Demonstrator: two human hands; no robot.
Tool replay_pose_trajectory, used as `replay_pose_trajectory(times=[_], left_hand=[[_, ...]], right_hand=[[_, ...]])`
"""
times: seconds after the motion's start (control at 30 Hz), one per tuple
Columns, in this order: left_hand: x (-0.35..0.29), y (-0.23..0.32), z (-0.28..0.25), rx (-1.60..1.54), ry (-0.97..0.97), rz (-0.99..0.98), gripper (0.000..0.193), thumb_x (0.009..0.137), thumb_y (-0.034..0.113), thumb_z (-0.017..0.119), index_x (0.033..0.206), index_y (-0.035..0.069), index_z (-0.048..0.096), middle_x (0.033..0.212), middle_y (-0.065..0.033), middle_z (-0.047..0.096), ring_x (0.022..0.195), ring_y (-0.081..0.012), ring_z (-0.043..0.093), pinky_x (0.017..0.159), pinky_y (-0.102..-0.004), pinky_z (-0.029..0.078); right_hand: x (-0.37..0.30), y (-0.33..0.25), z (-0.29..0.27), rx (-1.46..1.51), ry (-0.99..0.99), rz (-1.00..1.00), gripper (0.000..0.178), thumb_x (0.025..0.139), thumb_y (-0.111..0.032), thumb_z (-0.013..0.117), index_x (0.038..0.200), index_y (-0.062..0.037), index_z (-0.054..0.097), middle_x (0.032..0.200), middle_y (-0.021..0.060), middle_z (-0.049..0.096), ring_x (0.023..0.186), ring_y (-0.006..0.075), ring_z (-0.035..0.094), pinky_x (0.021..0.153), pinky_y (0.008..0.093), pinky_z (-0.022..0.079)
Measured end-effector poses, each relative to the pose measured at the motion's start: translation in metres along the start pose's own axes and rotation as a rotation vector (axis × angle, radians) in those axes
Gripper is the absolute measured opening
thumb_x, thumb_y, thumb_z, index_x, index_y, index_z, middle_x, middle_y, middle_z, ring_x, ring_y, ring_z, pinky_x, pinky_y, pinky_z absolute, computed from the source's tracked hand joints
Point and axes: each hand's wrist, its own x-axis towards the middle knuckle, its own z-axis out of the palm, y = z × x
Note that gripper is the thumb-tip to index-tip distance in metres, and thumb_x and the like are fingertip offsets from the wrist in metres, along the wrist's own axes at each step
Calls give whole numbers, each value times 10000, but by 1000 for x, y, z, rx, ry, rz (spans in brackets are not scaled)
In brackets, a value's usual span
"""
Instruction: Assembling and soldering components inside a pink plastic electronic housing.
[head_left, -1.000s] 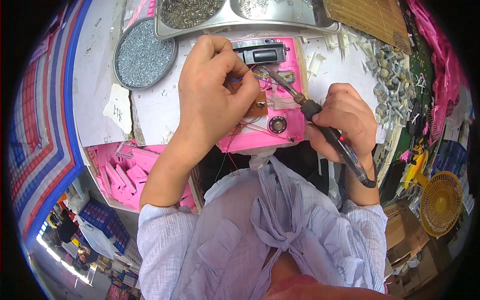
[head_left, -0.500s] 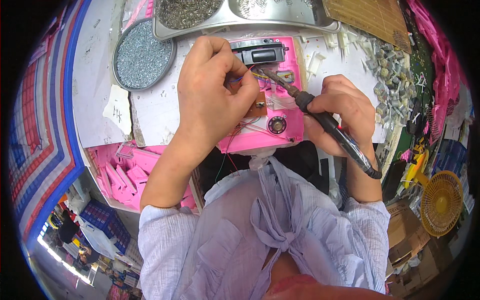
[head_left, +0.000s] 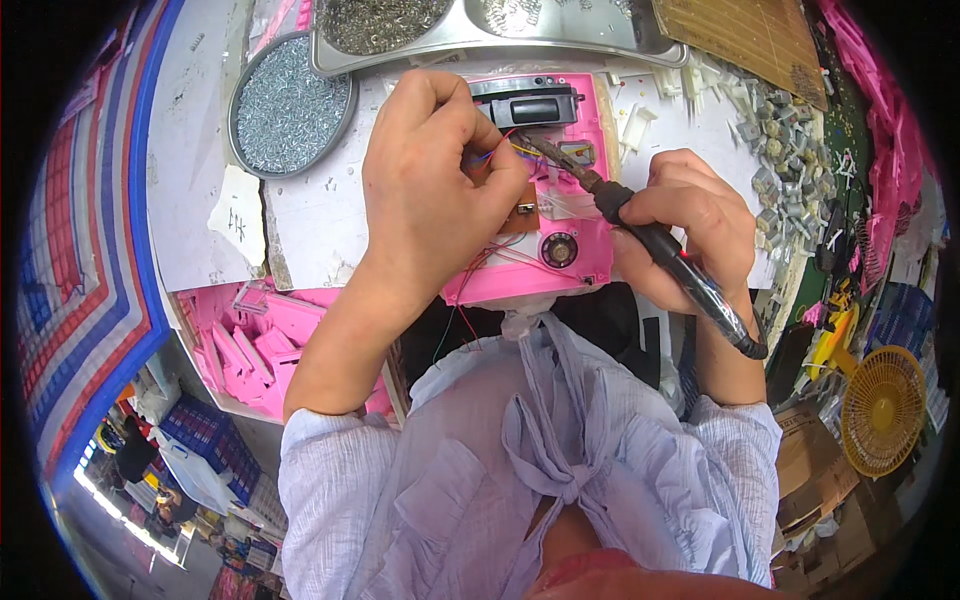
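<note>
A pink plastic housing [head_left: 590, 215] lies on the bench before me. It carries a black plastic unit [head_left: 535, 108], a brown circuit board [head_left: 522, 215] and a small round speaker [head_left: 559, 250]. My right hand [head_left: 692, 220] is closed round the dark handle of a soldering iron [head_left: 655, 240], whose tip reaches in among thin coloured wires [head_left: 515, 140] below the black unit. My left hand [head_left: 435, 175] is pinched over the housing's left part, at those wires; its fingertips seem to hold a thin wire, partly hidden by the hand. More loose wires hang over the housing's near edge.
A round dish of screws [head_left: 292, 105] stands at the far left, beside a metal tray [head_left: 500, 40] of small metal parts. Small grey and white parts [head_left: 780, 150] are heaped at right. Pink plastic pieces [head_left: 250, 345] fill a box at lower left. A yellow fan [head_left: 882, 410] stands lower right.
The whole view has shifted slightly. Both hands keep their hold, and the iron's tip stays among the wires.
</note>
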Motion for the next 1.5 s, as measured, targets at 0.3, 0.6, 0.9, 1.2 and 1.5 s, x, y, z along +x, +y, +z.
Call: replay_pose_trajectory(times=[0.3,0.6,0.9,1.2,1.5], left_hand=[[0,2,-2,-5,-25,-51,66,715,-11,730,749,-8,673,924,-80,580,781,-194,596,656,-305,493],[0,2,-1,10,-11,-37,68,706,1,734,747,-5,680,921,-81,584,793,-202,603,677,-304,495],[-1,2,3,-19,22,-20,134,654,11,752,708,15,629,915,-112,579,810,-298,593,717,-404,491],[-1,2,3,-13,26,-5,136,657,5,755,710,10,630,915,-110,577,800,-291,591,702,-395,493],[-2,4,1,-13,10,-14,151,659,3,765,751,15,645,924,-116,580,819,-301,598,707,-392,498]], right_hand=[[2,-1,-2,-7,-19,-4,302,639,-1,808,911,-25,679,715,64,656,550,235,575,600,337,480],[-6,-1,-6,3,-2,-17,337,646,-1,817,944,-28,661,716,68,655,546,239,563,601,339,484],[-10,-10,-18,6,40,-8,357,664,27,818,963,-21,629,718,72,653,528,234,538,577,344,478],[-17,-12,-27,-22,76,-1,347,670,40,797,968,-13,627,704,79,632,535,248,531,564,348,468],[-21,-12,-32,-15,112,-8,342,675,45,790,970,3,623,716,99,635,565,255,553,567,341,472]])
